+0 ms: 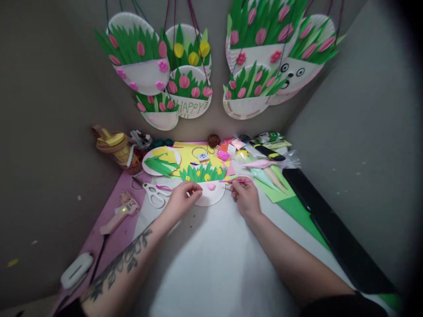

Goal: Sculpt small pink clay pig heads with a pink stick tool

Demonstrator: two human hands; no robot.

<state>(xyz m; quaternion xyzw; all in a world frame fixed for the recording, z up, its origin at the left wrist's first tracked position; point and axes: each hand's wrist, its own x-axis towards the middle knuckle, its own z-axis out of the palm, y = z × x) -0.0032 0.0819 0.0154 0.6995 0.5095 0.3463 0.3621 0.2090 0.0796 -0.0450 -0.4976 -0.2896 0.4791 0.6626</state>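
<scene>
Left hand (183, 196): at plate (209, 200), grip unclear
Right hand (246, 196): pinching strip (226, 181)
Plate: seemingly mid-decoration
Strip: likely needs careful aiming

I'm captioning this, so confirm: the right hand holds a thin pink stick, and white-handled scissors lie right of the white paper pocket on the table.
Wrong: the head view shows the white-handled scissors left of the white pocket. The right hand does hold the pink stick.

- A craft corner between grey walls (49, 88)
- Paper-plate flower baskets (142, 75) hanging on strings (174, 17)
- Hot-glue gun (120, 215) and white-handled scissors (156, 197) on the worktop (198, 264)
- Coloured paper sheets (304, 220) alongside
</scene>
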